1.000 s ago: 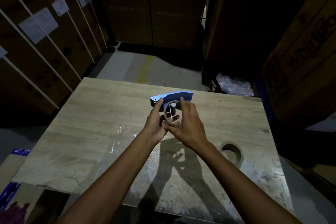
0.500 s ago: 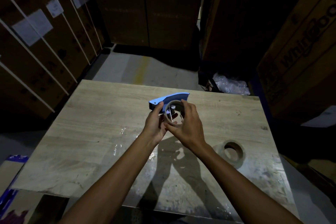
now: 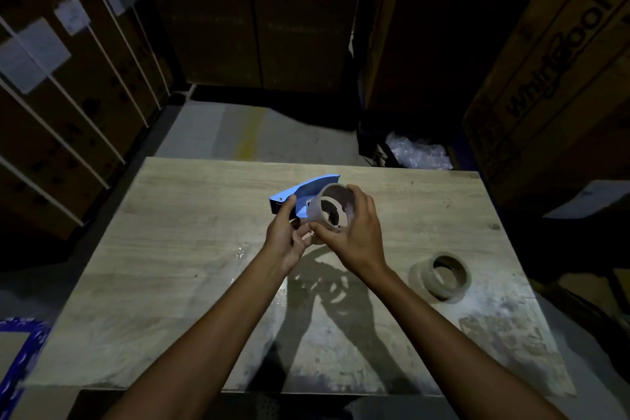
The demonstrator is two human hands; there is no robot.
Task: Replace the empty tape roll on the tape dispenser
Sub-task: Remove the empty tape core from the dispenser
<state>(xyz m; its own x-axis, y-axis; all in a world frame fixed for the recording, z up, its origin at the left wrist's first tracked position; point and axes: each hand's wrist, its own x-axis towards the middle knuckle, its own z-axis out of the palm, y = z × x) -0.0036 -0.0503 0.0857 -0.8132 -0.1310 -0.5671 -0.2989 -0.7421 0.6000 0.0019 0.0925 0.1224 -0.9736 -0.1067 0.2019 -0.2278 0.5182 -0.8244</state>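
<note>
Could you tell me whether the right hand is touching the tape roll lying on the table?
Apart. The head view shows the right hand around the empty core, with bare table between it and the tape roll.

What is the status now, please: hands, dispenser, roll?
Left hand grips blue dispenser. Right hand holds empty core at the dispenser, above the table. New tape roll waits at right, nothing blocking it.

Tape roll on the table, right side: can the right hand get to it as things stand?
Probably yes: the tape roll lies apart on bare table, but the right hand grips the empty core.
</note>
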